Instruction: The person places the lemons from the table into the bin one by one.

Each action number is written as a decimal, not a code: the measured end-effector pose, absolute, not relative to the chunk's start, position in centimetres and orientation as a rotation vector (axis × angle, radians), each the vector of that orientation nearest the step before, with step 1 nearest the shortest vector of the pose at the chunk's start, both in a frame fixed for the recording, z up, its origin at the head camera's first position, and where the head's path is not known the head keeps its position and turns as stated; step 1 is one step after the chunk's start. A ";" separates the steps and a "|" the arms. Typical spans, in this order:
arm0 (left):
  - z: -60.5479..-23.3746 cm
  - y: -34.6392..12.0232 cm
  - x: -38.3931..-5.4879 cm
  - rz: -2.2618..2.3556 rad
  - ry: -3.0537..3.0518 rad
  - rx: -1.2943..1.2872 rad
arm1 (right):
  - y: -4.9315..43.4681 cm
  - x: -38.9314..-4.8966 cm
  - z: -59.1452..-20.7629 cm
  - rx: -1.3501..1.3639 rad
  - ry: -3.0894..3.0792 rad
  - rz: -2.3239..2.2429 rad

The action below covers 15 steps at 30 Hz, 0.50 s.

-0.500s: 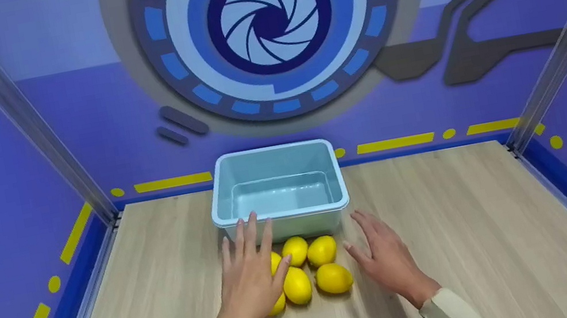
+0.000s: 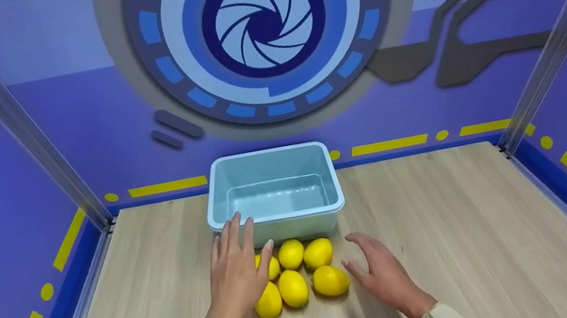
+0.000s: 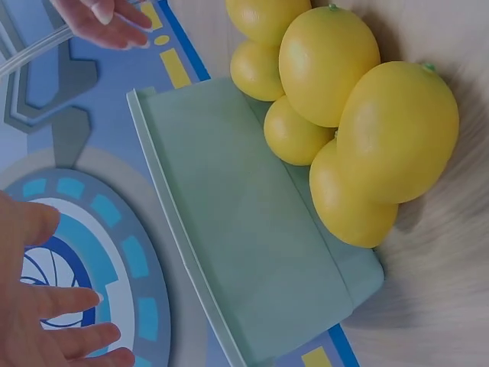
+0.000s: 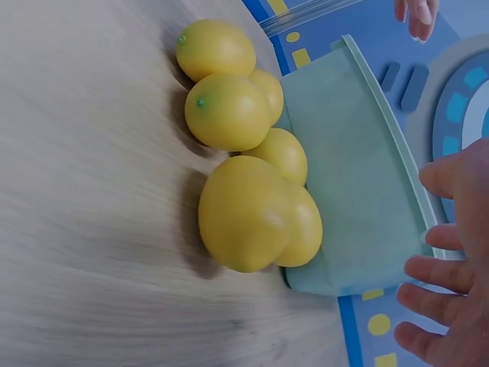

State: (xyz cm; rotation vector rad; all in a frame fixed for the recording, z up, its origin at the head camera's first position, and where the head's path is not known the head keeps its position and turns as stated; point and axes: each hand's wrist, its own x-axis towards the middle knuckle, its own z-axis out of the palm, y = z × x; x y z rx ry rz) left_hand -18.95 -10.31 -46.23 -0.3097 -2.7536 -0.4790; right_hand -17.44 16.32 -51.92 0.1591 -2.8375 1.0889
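Several yellow lemons (image 2: 293, 289) lie in two rows on the wooden table, in front of a light blue plastic bin (image 2: 279, 229). My left hand (image 2: 236, 281) hovers above the left end of the rows, fingers spread and pointing at the bin, partly covering one lemon in the head view. To the right of the lemons, my right hand (image 2: 385, 275) hangs in the air with its fingers loosely bent. Both wrist views show the hands apart from the lemons (image 3: 397, 130) and holding nothing. The bin's inside shows no contents.
The wooden table (image 2: 444, 212) extends to both sides of the bin. A blue printed back wall (image 2: 80, 130) rises right behind it, with side walls at left and right. Metal posts (image 2: 15, 124) stand at the rear corners.
My left hand has shifted slightly left, uncovering more of the leftmost lemons. The right hand has drawn back a little and its fingers bend more. The head view has shifted slightly; lemons and bin stay put.
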 end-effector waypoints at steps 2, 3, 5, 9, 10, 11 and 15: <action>-46.3 -10.3 -19.2 -0.525 -2.757 -0.292 | 16.3 -17.3 -52.3 0.165 -2.840 1.104; -46.3 -10.3 -19.4 -0.550 -2.757 -0.287 | 16.2 -17.3 -52.5 0.163 -2.845 1.111; -46.3 -10.3 -19.6 -0.595 -2.752 -0.281 | 16.1 -17.1 -52.8 0.173 -2.849 1.117; -46.4 -10.3 -20.2 -0.643 -2.728 -0.279 | 16.0 -16.9 -53.5 0.196 -2.866 1.134; -46.4 -10.3 -20.3 -0.652 -2.716 -0.279 | 16.0 -16.8 -53.7 0.202 -2.869 1.136; -46.4 -10.3 -20.4 -0.659 -2.706 -0.281 | 16.0 -16.8 -53.8 0.197 -2.878 1.142; -46.4 -10.4 -21.0 -0.695 -2.649 -0.296 | 15.9 -16.8 -53.8 0.211 -2.896 1.150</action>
